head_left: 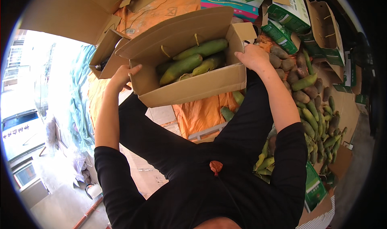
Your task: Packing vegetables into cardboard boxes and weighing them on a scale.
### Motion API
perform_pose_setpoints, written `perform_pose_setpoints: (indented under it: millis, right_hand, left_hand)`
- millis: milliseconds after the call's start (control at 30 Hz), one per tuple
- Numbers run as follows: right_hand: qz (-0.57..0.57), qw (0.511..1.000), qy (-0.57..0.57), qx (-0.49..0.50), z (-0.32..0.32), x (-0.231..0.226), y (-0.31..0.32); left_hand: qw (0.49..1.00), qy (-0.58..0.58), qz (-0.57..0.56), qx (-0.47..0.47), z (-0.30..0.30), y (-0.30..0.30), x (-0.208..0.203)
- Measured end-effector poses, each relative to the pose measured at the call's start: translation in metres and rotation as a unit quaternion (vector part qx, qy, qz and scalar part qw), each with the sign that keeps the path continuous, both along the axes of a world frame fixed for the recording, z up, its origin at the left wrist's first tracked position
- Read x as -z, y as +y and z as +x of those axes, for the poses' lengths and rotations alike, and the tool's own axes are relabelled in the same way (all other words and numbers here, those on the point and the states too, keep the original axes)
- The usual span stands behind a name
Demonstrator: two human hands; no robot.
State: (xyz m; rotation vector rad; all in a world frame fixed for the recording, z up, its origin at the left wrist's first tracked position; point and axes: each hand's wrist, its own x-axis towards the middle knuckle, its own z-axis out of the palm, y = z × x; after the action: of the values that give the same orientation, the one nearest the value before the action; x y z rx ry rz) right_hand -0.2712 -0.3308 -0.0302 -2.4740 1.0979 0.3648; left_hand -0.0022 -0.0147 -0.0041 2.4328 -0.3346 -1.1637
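An open brown cardboard box (pixel 193 87) is held up in front of me, tilted. Inside it lie several long green papayas (pixel 189 62), some tinged yellow. My left hand (pixel 123 76) grips the box's left end, fingers wrapped over its corner. My right hand (pixel 253 56) presses on the box's right end, just under its small side flap. Both my forearms reach up from black sleeves.
A heap of green and brownish papayas (pixel 312 112) covers the ground at right. Green-and-white printed cartons (pixel 288 9) and an open brown box with cord handles (pixel 326 23) stand at upper right. Orange cloth (pixel 201 114) lies under the box. Flattened cardboard (pixel 72 11) is at upper left.
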Motion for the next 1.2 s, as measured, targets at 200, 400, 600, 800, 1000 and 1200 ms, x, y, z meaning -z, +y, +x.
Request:
perform_pose_setpoints:
  millis: [200,400,600,800,1000,1200]
  right_hand:
    - [-0.015,1.0,0.001,0.006,0.007,-0.005,0.0]
    - [-0.015,0.999,0.022,-0.033,0.037,-0.024,-0.005]
    - [-0.015,0.997,-0.047,-0.059,0.072,-0.057,-0.025]
    - [-0.082,0.977,-0.146,-0.129,0.126,-0.117,0.023]
    - [-0.077,0.954,-0.212,-0.2,0.175,-0.149,0.086]
    - [0.054,0.936,-0.212,-0.274,0.205,-0.134,0.215]
  left_hand:
    - [0.98,-0.101,0.081,0.149,0.03,0.007,0.03]
    - [0.951,-0.177,0.061,0.247,0.065,0.023,0.045]
    - [0.99,-0.129,-0.042,0.036,0.094,0.028,0.006]
    - [0.971,-0.186,-0.142,-0.057,0.11,0.089,-0.055]
    - [0.954,-0.211,-0.163,-0.14,0.132,0.215,-0.096]
    - [0.93,-0.186,-0.218,-0.232,0.084,0.418,-0.074]
